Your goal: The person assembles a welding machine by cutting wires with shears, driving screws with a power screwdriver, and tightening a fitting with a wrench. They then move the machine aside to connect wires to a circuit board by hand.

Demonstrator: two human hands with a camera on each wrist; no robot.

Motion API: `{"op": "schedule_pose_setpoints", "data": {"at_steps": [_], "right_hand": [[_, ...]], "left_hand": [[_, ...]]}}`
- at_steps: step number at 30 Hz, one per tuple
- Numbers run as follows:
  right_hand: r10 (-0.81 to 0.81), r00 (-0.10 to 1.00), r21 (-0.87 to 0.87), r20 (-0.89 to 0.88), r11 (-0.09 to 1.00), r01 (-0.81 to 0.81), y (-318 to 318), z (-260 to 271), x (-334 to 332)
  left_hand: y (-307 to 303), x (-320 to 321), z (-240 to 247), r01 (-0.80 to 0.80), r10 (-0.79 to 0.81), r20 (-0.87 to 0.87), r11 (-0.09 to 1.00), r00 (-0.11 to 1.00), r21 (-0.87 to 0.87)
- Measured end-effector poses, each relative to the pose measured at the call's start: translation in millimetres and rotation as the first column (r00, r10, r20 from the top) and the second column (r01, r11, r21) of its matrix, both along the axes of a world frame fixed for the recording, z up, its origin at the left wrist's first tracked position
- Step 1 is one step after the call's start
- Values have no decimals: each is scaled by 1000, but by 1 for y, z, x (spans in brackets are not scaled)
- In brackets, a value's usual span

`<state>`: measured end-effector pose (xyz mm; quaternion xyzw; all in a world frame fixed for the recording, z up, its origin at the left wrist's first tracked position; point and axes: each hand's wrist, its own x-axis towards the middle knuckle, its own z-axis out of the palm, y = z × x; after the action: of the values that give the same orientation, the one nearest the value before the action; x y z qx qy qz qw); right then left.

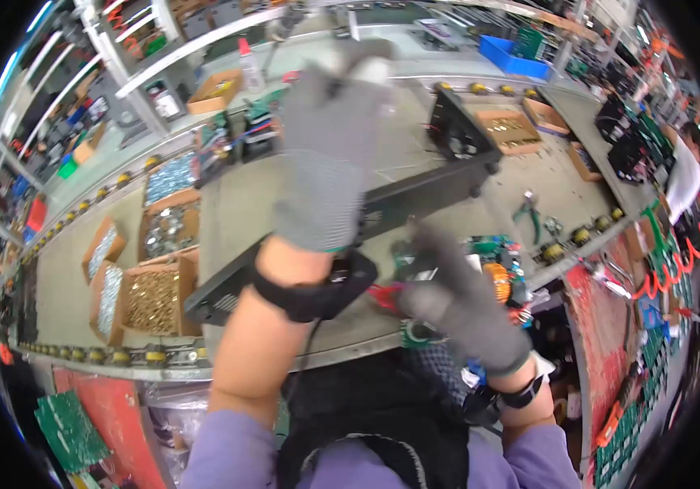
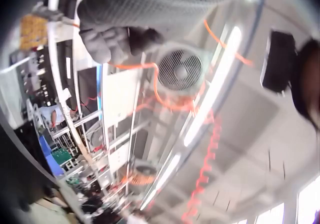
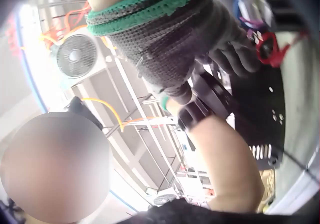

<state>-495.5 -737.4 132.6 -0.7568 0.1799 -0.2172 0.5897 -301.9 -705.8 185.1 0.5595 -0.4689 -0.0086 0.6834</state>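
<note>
My left hand, in a grey glove and blurred, is raised above the bench over the far side of a long black metal casing. In the left wrist view its fingers bend toward the thumb; I cannot tell whether anything is inside them. My right hand, also gloved, hovers at the near side of the casing with fingers extended and nothing visible in its grasp. Beneath and beside it lies a green circuit board with a yellow-orange coil. A red item shows by its thumb.
Cardboard boxes of brass-coloured screws and silver parts stand at left. At right are green-handled pliers and a box of small fasteners. Roller rails edge the bench. A blue bin sits on the far shelf.
</note>
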Motion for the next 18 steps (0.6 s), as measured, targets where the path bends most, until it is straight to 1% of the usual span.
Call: {"op": "schedule_pose_setpoints", "data": {"at_steps": [1,2,3,4,5,6,7,8,9,10,12,13,15,16,17,18], "right_hand": [[-88,969,34,229,996,83,-22,11,-5],[-267,903,110,337,964,244,-43,27,-7],[-430,794,185,430,902,389,-64,43,-9],[-634,633,333,445,773,540,-84,58,-6],[-630,567,335,530,770,543,-105,60,-12],[-600,524,361,604,793,491,-119,58,-15],[-616,481,341,624,769,541,-124,63,-12],[-628,440,326,642,743,585,-126,65,-7],[-595,422,291,684,753,590,-128,65,-3],[-607,400,279,687,728,626,-129,67,2],[-660,384,262,646,664,700,-126,69,11],[-661,380,264,647,662,702,-127,66,16],[-575,366,6,732,541,841,-133,49,23],[-460,406,-209,790,421,883,-142,34,27],[-427,516,-443,742,266,856,-141,29,23],[-416,618,-644,667,95,759,-140,25,19]], "left_hand": [[5,-1,3,3,-2,14,1000,1000,-17],[7,-13,13,128,-154,-155,978,976,-163],[14,-27,17,210,-224,-212,974,951,-87],[14,-32,6,306,-293,-196,951,936,40],[20,-55,-1,394,-359,-248,913,900,105],[25,-79,-9,474,-413,-301,864,860,170],[21,-92,-41,421,-433,-8,871,901,254],[31,-118,-35,550,-481,-268,745,835,377],[28,-134,-43,581,-489,-317,633,813,512],[25,-148,-57,583,-463,-357,586,811,563],[23,-165,-77,505,-471,-222,642,854,577],[19,-166,-82,505,-474,-220,640,853,579],[13,-167,-84,422,-329,-271,782,905,459],[10,-163,-76,518,-313,-468,748,826,414],[6,-156,-69,641,-338,-639,694,692,328],[4,-151,-65,739,-342,-780,638,524,217]]}}
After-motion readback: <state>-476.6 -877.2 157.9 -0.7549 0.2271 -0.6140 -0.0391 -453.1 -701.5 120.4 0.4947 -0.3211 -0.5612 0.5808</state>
